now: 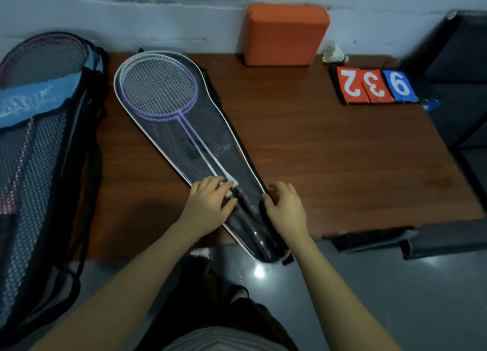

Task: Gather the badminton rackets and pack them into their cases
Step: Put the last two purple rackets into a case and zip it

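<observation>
Fingers of my left hand (210, 205): curled down over the handle end of the rackets, gripping the white grip tape through or at the mesh of the case, thumb lying along the inner side.
Fingers of my right hand (286, 205): bent over the right edge of the case, thumb tucked against the dark rim, pinching that edge.
Case between my hands: the black mesh case with white piping (168, 150) lies flat on the desk (329, 161), its narrow handle end caught between my two hands and poking past the near desk edge toward me.
Rackets inside: the purple racket (158, 87) sits with a white-framed one just beneath it, heads stacked in the wide end of the case, shafts running down to my left fingers.
Long axis: it runs diagonally, heads pointing away from me and to the left toward the wall, handles pointing near and to the right.
Second case: a blue and black mesh case (39, 145) lies at the far left, well apart from my hands, with a pink-framed racket showing through it; its long axis runs roughly away from me, head end at the wall.
Back of the desk: an orange cushioned block (284, 34) stands against the wall, a white shuttlecock (334, 53) just to its right.
Right side of the desk: a flip scoreboard (376, 85) lies flat, red and blue cards with white digits.
</observation>
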The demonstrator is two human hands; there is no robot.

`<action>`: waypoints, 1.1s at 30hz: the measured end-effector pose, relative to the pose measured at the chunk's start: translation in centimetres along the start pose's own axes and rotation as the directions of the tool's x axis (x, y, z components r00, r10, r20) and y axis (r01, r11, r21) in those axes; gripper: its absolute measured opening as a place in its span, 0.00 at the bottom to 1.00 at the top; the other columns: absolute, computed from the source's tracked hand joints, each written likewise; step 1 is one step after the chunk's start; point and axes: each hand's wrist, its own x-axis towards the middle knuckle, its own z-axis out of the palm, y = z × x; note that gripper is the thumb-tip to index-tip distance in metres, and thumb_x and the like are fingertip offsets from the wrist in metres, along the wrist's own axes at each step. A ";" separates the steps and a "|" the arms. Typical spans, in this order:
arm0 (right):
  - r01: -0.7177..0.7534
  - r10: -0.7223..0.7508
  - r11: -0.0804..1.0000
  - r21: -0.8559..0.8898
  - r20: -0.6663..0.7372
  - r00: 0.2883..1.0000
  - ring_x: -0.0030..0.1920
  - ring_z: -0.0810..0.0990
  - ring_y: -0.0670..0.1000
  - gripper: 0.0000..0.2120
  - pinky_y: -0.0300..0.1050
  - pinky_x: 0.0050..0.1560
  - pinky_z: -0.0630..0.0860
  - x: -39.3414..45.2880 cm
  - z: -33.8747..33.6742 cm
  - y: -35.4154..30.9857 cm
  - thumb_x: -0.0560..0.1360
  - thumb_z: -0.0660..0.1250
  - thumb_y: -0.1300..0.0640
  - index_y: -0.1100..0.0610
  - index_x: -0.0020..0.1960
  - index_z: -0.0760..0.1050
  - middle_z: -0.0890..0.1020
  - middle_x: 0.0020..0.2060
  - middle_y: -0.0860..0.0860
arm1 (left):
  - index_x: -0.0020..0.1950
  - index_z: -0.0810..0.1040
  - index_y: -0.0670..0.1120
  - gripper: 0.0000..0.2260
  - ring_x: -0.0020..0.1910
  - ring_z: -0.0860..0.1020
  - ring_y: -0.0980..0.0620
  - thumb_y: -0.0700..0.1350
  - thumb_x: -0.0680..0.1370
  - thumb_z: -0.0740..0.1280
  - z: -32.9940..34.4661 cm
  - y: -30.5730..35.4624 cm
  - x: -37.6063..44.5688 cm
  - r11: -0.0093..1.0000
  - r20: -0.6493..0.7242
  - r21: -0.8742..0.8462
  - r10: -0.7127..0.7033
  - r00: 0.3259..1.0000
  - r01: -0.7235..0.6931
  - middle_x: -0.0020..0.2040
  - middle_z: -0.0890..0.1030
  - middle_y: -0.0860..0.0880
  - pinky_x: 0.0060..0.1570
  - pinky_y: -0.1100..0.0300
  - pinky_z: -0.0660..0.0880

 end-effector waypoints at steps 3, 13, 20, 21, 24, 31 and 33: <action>0.035 -0.035 0.999 -0.002 -0.010 0.999 0.51 0.77 0.56 0.14 0.50 0.48 0.74 4.3 1.1 -3.2 0.74 0.64 0.55 0.55 0.59 0.74 0.76 0.53 0.53 | 0.58 0.78 0.44 0.24 0.57 0.75 0.44 0.58 0.73 0.54 -2.6 -3.3 3.4 0.999 -0.021 -0.015 -0.033 0.999 0.033 0.56 0.78 0.45 0.55 0.50 0.68; 0.041 -0.041 0.994 -0.097 -0.004 0.999 0.50 0.77 0.58 0.13 0.51 0.47 0.74 20.2 5.7 -13.9 0.75 0.65 0.52 0.56 0.56 0.75 0.77 0.49 0.54 | 0.65 0.71 0.48 0.17 0.62 0.69 0.48 0.54 0.80 0.56 -7.6 -12.8 16.8 0.990 -0.026 -0.043 -0.137 0.990 0.136 0.61 0.74 0.50 0.62 0.54 0.60; -0.031 0.043 0.984 -0.177 0.066 0.997 0.49 0.78 0.58 0.09 0.51 0.46 0.74 25.8 8.5 -15.4 0.73 0.67 0.54 0.57 0.51 0.76 0.80 0.47 0.55 | 0.65 0.72 0.47 0.17 0.60 0.70 0.49 0.52 0.80 0.57 -7.1 -15.5 23.0 0.973 -0.042 -0.155 -0.177 0.983 0.169 0.59 0.74 0.49 0.62 0.54 0.62; -0.045 0.057 0.989 -0.142 0.086 0.995 0.48 0.78 0.58 0.07 0.49 0.44 0.74 26.1 8.5 -15.3 0.73 0.66 0.56 0.57 0.49 0.76 0.81 0.46 0.55 | 0.65 0.72 0.47 0.17 0.60 0.70 0.48 0.52 0.79 0.57 -7.0 -15.7 23.5 0.971 -0.045 -0.166 -0.180 0.983 0.170 0.59 0.74 0.49 0.61 0.53 0.62; -0.029 0.032 0.999 -0.029 0.117 0.993 0.43 0.79 0.56 0.02 0.49 0.40 0.74 26.0 8.2 -15.1 0.72 0.65 0.61 0.56 0.42 0.76 0.81 0.40 0.53 | 0.66 0.71 0.46 0.17 0.59 0.71 0.48 0.51 0.79 0.58 -6.7 -15.7 24.0 0.961 -0.036 -0.213 -0.187 0.982 0.175 0.59 0.74 0.48 0.62 0.53 0.63; -0.033 -0.012 0.953 0.302 0.147 0.989 0.34 0.76 0.44 0.05 0.37 0.38 0.72 24.2 5.9 -17.2 0.73 0.67 0.64 0.56 0.40 0.77 0.80 0.34 0.48 | 0.67 0.69 0.42 0.24 0.56 0.75 0.46 0.53 0.76 0.66 -7.8 -15.5 23.9 0.825 -0.057 -0.467 -0.388 0.920 0.319 0.59 0.75 0.45 0.57 0.50 0.73; -0.049 -0.015 0.923 0.382 0.163 0.986 0.35 0.76 0.44 0.06 0.39 0.40 0.73 23.6 5.6 -17.5 0.73 0.67 0.65 0.55 0.40 0.76 0.80 0.35 0.48 | 0.66 0.70 0.43 0.25 0.54 0.76 0.48 0.54 0.74 0.67 -8.3 -15.6 24.1 0.783 -0.030 -0.498 -0.443 0.896 0.371 0.57 0.76 0.45 0.55 0.51 0.75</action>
